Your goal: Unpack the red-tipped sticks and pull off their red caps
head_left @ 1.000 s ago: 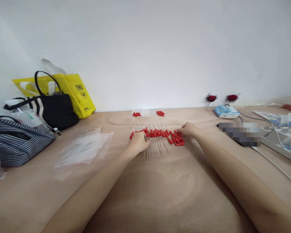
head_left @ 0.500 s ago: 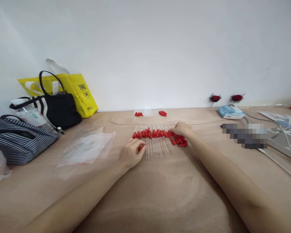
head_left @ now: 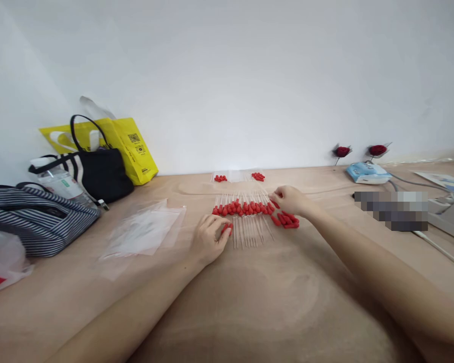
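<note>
Several glass droppers with red rubber bulbs [head_left: 245, 207] lie side by side on the table, bulbs toward me. Bare glass tubes [head_left: 246, 236] lie in a row just below them. My left hand [head_left: 210, 238] rests at the left end of the tubes, fingers curled closed around a red rubber bulb [head_left: 227, 229]. At the right end of the row, my right hand [head_left: 290, 200] pinches another red rubber bulb [head_left: 275, 204]; whether a tube is in it cannot be seen. A small heap of loose red bulbs [head_left: 289, 220] lies below that hand.
Clear plastic bags [head_left: 147, 229] lie on the left. Behind them stand a striped bag [head_left: 56, 227], a black bag [head_left: 102, 171] and a yellow bag [head_left: 139, 161]. A flat packet with red bulbs [head_left: 239, 176] sits near the wall. Tissues [head_left: 369, 173] and a power strip [head_left: 450, 217] are at right.
The whole view has shifted slightly, so things appear farther right. My right hand has drawn back a little from the row's end, exposing the bulb at its fingertips. My left hand keeps its grip.
</note>
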`<move>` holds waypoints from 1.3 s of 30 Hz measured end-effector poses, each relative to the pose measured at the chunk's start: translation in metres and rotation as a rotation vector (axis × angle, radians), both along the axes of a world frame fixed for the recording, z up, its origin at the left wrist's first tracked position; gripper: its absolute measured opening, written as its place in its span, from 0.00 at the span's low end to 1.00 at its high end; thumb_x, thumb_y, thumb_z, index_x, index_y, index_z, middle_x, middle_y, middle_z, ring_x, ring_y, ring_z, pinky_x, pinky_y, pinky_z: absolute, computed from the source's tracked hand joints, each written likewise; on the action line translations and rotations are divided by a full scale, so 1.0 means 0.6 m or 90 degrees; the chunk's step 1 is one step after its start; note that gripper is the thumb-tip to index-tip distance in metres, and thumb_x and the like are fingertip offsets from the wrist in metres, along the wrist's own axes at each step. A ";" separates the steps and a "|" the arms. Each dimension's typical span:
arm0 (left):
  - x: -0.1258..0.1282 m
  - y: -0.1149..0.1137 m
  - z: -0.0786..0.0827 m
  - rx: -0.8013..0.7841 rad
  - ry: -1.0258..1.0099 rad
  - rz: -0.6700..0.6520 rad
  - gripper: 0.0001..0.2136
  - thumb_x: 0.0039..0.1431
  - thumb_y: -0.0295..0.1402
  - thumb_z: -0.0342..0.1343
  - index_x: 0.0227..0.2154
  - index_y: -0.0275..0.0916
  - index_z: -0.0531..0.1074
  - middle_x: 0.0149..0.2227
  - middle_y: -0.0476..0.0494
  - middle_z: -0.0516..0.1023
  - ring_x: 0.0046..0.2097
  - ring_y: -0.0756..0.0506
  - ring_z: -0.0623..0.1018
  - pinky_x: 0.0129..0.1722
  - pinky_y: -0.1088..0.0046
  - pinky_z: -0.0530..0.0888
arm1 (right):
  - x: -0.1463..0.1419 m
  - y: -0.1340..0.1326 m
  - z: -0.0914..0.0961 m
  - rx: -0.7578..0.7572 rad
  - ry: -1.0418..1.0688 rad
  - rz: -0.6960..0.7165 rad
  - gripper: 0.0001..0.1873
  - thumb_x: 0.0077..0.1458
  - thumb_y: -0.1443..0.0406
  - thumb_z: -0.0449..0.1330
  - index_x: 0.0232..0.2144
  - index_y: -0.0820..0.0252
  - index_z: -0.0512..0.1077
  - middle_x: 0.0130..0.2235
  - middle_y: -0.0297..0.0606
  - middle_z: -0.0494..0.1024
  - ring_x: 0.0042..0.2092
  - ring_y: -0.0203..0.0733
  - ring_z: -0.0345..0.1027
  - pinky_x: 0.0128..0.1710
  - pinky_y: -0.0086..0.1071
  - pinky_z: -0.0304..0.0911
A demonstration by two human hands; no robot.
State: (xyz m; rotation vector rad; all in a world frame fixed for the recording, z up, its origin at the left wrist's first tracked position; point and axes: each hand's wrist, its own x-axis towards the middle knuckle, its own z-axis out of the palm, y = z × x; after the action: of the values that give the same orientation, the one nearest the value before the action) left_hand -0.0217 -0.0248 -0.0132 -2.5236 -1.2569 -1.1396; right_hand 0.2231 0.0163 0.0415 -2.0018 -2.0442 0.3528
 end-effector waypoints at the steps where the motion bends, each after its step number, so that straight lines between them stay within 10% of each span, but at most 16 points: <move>1: 0.001 -0.002 0.002 0.013 -0.003 0.008 0.08 0.52 0.29 0.51 0.36 0.38 0.68 0.35 0.44 0.72 0.40 0.45 0.70 0.41 0.66 0.67 | -0.002 -0.021 -0.003 0.017 0.008 0.042 0.13 0.53 0.61 0.48 0.24 0.60 0.67 0.25 0.35 0.72 0.29 0.35 0.64 0.29 0.27 0.53; 5: 0.011 -0.021 0.012 0.069 -0.009 -0.006 0.17 0.52 0.33 0.52 0.46 0.37 0.62 0.44 0.40 0.69 0.47 0.43 0.67 0.47 0.63 0.64 | -0.010 -0.100 -0.044 0.250 -0.007 0.302 0.09 0.54 0.64 0.49 0.27 0.60 0.66 0.29 0.36 0.73 0.33 0.36 0.63 0.40 0.34 0.50; 11: 0.033 -0.052 0.012 0.046 0.083 -0.141 0.16 0.50 0.39 0.54 0.42 0.39 0.68 0.40 0.42 0.73 0.45 0.43 0.69 0.47 0.62 0.62 | -0.028 -0.147 -0.099 0.496 -0.002 0.406 0.11 0.56 0.65 0.49 0.24 0.59 0.67 0.22 0.33 0.71 0.30 0.36 0.60 0.42 0.36 0.47; 39: 0.033 -0.055 0.012 0.095 0.147 -0.171 0.06 0.54 0.30 0.51 0.26 0.43 0.72 0.26 0.53 0.78 0.40 0.47 0.75 0.52 0.59 0.54 | -0.020 -0.157 -0.103 0.483 0.005 0.379 0.10 0.53 0.64 0.51 0.25 0.58 0.70 0.22 0.32 0.68 0.31 0.35 0.58 0.45 0.40 0.43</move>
State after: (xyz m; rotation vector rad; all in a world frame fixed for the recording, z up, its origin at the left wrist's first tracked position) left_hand -0.0017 -0.0575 -0.0063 -2.6699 -0.7681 -0.9100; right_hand 0.2108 -0.0782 -0.0201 -0.9436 -2.2553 -0.2865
